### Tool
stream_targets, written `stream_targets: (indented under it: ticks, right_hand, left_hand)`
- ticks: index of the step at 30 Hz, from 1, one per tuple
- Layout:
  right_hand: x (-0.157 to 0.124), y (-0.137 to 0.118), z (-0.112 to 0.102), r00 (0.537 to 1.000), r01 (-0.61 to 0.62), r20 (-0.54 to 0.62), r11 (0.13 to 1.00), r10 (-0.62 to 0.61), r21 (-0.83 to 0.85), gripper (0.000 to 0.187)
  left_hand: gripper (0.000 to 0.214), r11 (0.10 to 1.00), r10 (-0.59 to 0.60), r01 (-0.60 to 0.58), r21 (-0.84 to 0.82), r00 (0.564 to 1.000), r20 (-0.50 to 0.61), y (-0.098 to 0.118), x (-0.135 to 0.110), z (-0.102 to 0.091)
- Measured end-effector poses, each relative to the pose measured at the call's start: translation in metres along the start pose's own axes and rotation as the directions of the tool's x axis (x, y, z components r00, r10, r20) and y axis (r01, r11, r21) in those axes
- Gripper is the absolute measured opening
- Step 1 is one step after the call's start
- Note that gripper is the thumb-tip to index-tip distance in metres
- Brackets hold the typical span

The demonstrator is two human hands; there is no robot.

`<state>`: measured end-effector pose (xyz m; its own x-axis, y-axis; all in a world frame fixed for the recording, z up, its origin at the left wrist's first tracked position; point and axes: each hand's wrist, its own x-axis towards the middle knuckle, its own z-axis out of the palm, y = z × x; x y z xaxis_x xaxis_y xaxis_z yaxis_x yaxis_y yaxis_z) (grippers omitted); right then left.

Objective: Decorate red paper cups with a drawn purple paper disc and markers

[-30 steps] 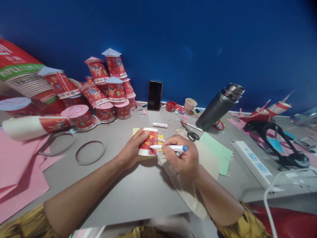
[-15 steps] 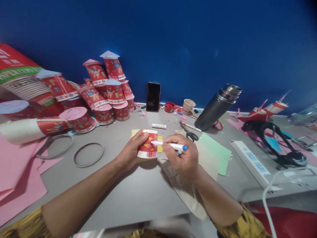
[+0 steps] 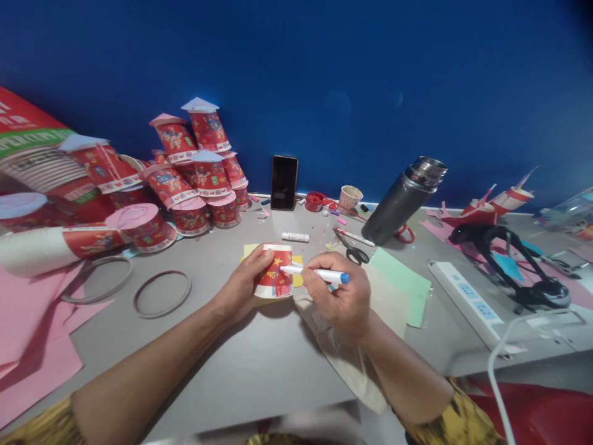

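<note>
A red and white paper cup (image 3: 276, 272) stands upside down on a yellow paper sheet (image 3: 251, 250) on the grey table (image 3: 241, 364). My left hand (image 3: 241, 287) is wrapped round the cup's left side. My right hand (image 3: 340, 296) grips a white marker with a blue end (image 3: 317, 273), and its tip touches the cup's right side at the printed red band.
A pile of red paper cups with paper lids (image 3: 194, 167) fills the back left. Two rings (image 3: 162, 293), pink paper (image 3: 32, 334), a phone (image 3: 283, 182), scissors (image 3: 352, 248), a tilted steel flask (image 3: 403, 199), a green sheet (image 3: 403, 285) and a power strip (image 3: 467, 303) lie around.
The marker tip has crept slightly up the cup's side. The whole view has shifted a little; both hands keep their hold.
</note>
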<state>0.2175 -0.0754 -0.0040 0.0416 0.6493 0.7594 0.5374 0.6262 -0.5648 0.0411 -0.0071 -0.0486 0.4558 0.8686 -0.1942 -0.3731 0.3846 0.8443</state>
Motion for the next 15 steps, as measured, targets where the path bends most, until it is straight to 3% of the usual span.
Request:
stream_targets:
  ticks: [3, 9, 15]
  right_hand:
    - [-0.0005, 0.0006, 0.0016, 1.000, 0.021, 0.019, 1.000, -0.021, 0.014, 0.011]
    - [0.0006, -0.0002, -0.0009, 0.998, -0.061, -0.024, 0.998, 0.060, -0.029, 0.014]
    - [0.0002, -0.0008, 0.0006, 1.000, -0.018, -0.003, 1.000, 0.018, 0.005, 0.012]
  left_hand:
    - [0.046, 1.000, 0.003, -0.003, -0.007, 1.000, 0.020, -0.0009, 0.0005, -0.0022]
    - [0.048, 0.999, -0.017, 0.019, -0.048, 0.999, 0.031, -0.0005, 0.0014, -0.0027]
    - [0.048, 0.997, -0.014, 0.018, -0.071, 0.998, 0.058, -0.0016, 0.0022, -0.0030]
